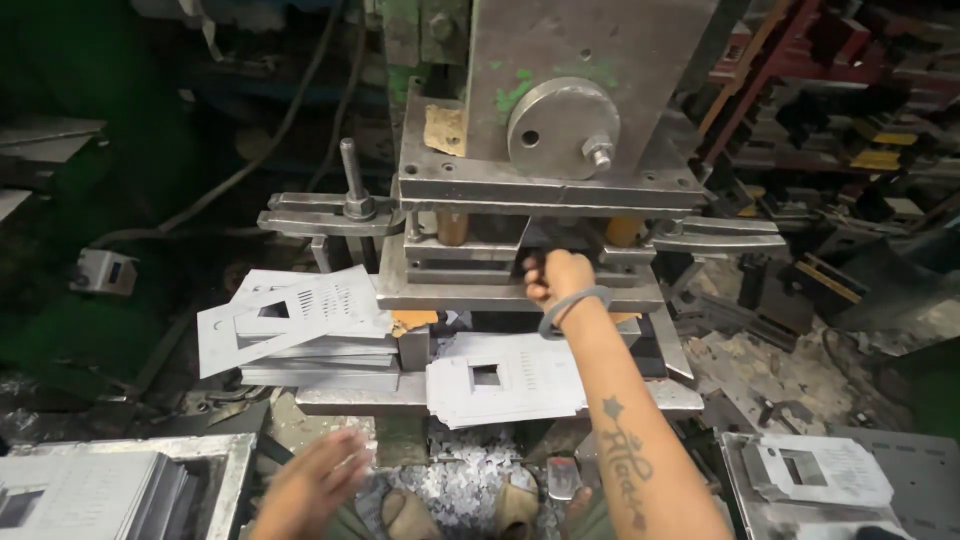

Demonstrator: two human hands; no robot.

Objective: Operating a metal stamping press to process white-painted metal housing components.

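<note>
My right hand (553, 276) reaches forward into the gap of a grey metal press (560, 110), its fingers closed at the edge of the die plate (470, 288); what it grips is hidden. A metal bangle sits on that wrist. My left hand (312, 485) is blurred, low at the bottom, fingers spread and holding nothing, next to a stack of metal sheets (80, 490). A stack of punched sheets (505, 378) with square cut-outs lies on the press bed below my right arm.
Another pile of punched sheets (295, 315) rests left of the die. A tray with a punched sheet (820, 470) stands at the bottom right. Metal scrap (460, 485) litters the floor by my sandalled feet. Racks of dark tooling (850, 130) fill the right side.
</note>
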